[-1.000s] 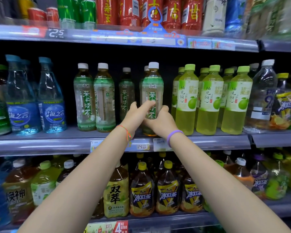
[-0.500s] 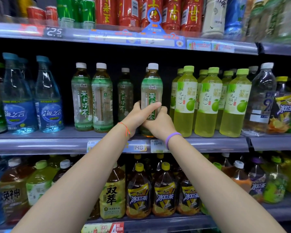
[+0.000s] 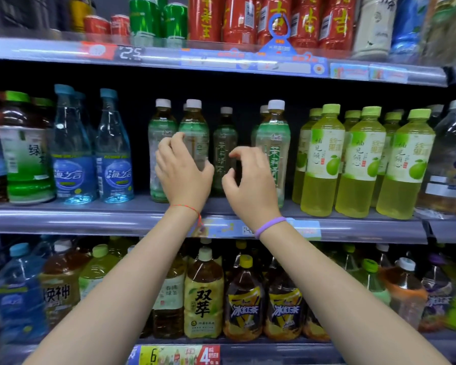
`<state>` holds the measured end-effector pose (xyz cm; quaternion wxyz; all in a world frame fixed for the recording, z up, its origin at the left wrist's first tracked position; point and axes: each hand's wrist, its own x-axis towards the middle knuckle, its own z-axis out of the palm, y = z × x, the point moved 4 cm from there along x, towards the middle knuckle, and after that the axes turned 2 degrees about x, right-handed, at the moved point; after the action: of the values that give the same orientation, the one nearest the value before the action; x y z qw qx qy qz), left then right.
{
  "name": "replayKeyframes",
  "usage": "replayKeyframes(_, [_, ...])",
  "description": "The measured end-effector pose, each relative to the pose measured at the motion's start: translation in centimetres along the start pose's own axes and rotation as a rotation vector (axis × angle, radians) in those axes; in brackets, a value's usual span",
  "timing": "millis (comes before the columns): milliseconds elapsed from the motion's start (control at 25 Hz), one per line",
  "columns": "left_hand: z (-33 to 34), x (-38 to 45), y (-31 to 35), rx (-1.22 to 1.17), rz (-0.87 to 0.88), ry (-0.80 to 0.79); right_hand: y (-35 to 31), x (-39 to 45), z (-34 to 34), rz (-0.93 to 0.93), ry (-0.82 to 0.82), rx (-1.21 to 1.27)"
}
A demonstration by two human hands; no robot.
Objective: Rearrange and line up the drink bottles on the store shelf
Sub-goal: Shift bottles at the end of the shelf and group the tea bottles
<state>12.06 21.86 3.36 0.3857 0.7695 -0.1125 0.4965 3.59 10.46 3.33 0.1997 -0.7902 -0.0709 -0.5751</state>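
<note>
Nearest me, both forearms reach up from the bottom edge toward the middle shelf [image 3: 63, 219]. A second ago both hands were wrapped around one green-labelled tea bottle; now they have parted and let it go. That tea bottle [image 3: 274, 151] stands upright on the middle shelf, just right of my right hand [image 3: 250, 185], whose back covers its lower left side. The right hand's fingers are curled with thumb and forefinger apart, holding nothing; whether the knuckles still touch the bottle I cannot tell.

My left hand [image 3: 182, 175] has shifted left since then and now lies against the second tea bottle [image 3: 194, 133], fingers bent over its label. The hand hides most of that label and the bottle's base, so I cannot say whether the fingers grip or merely rest there. The leftmost tea bottle [image 3: 161, 143] stands touching it, partly behind my fingers.

Between the two hands, set further back, a darker tea bottle [image 3: 225, 148] stands alone in the gap, its print faint.

Right of the released bottle runs a row of yellow-green pomelo drinks [image 3: 324, 159]; to the left stand blue water bottles [image 3: 115, 154]. The view is motion-blurred, the price tags on the shelf edge unreadable, and the top shelf's red bottles [image 3: 237, 19] are cut off above.
</note>
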Motion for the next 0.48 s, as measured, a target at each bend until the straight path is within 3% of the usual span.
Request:
replayKeyframes(80, [0.6,0.2,-1.4,0.109,0.0,-0.13,0.3,0.0,2.8,0.243,-0.255,0.065])
replayKeyframes(160, [0.9,0.2,-2.5,0.205,0.055,-0.173,1.1,0.2,4.8,0.493,-0.408,0.093])
replayKeyframes(320, [0.9,0.9,-3.5,0.242,0.095,-0.219,3.4,1.9,7.3,0.76,-0.397,0.055])
replayKeyframes(480, [1.1,1.3,-4.2,0.155,0.089,-0.29,5.1,3.6,10.1,0.888,-0.33,0.037])
